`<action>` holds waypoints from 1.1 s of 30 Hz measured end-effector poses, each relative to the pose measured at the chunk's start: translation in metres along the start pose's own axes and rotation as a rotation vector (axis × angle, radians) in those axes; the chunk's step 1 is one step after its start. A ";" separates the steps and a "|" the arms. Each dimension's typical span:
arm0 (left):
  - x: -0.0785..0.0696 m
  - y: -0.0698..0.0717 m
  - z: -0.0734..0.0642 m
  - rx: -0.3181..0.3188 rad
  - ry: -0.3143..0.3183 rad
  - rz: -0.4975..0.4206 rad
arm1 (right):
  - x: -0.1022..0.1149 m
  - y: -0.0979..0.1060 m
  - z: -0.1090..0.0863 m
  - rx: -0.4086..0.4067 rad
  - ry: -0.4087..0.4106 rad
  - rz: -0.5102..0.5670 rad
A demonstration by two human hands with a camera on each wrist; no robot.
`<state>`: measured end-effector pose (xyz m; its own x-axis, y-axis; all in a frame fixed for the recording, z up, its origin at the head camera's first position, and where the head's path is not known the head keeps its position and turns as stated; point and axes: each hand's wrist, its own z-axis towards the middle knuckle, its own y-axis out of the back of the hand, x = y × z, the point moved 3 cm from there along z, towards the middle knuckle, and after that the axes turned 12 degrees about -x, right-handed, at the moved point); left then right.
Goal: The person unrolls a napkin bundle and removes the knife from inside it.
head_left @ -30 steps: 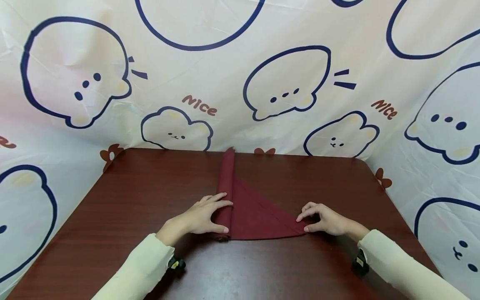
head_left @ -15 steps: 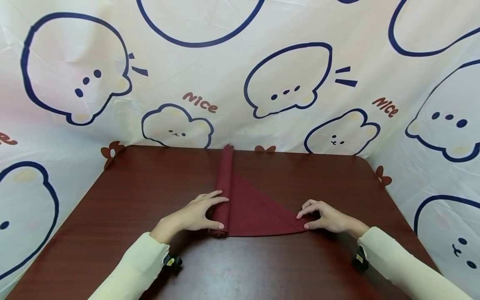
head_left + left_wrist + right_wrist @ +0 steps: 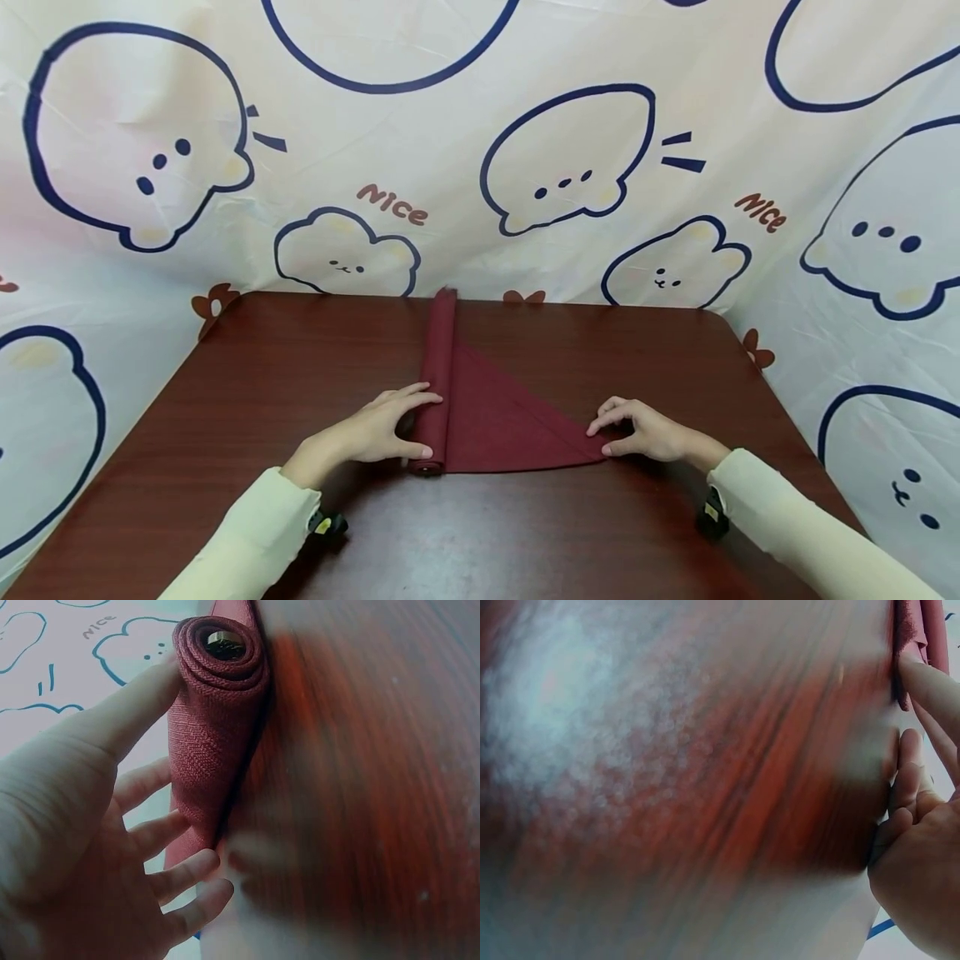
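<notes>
A maroon cloth [image 3: 506, 421] lies on the table, its left part wound into a long roll [image 3: 435, 367] and its right part flat, narrowing to a corner. My left hand [image 3: 367, 429] rests on the roll's near end, fingers spread and loosely extended, thumb by the end. In the left wrist view, the roll [image 3: 214, 727] shows coiled layers with a dark, gold-rimmed opening, and the fingers touch its side. My right hand [image 3: 648, 432] pinches the cloth's right corner between thumb and fingers. Only a strip of the cloth [image 3: 911, 637] appears in the right wrist view.
The dark brown wooden table [image 3: 300, 342] reaches back to a pale curtain [image 3: 450, 150] printed with blue cartoon outlines, which also runs along both sides. The roll's far end lies at the table's back edge. Each wrist wears a small black camera.
My left hand and the roll have shifted slightly left, and the flat part of the cloth is a little wider. The right hand keeps its pinch at the corner. The head view has shifted slightly.
</notes>
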<state>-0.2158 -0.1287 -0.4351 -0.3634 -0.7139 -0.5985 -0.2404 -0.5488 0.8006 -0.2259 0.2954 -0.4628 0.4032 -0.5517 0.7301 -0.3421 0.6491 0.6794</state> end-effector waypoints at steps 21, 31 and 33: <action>-0.016 0.000 0.012 -0.068 -0.053 0.004 | -0.002 0.001 0.001 0.000 0.003 -0.005; -0.038 -0.020 0.025 -0.048 -0.127 0.155 | -0.002 0.001 0.003 0.014 -0.011 -0.015; -0.036 -0.022 0.024 -0.044 -0.129 0.185 | -0.001 0.000 0.002 0.017 -0.012 -0.006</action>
<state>-0.2187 -0.0801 -0.4306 -0.5102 -0.7443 -0.4309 -0.1202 -0.4345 0.8926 -0.2279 0.2950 -0.4629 0.3951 -0.5623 0.7264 -0.3542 0.6364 0.6853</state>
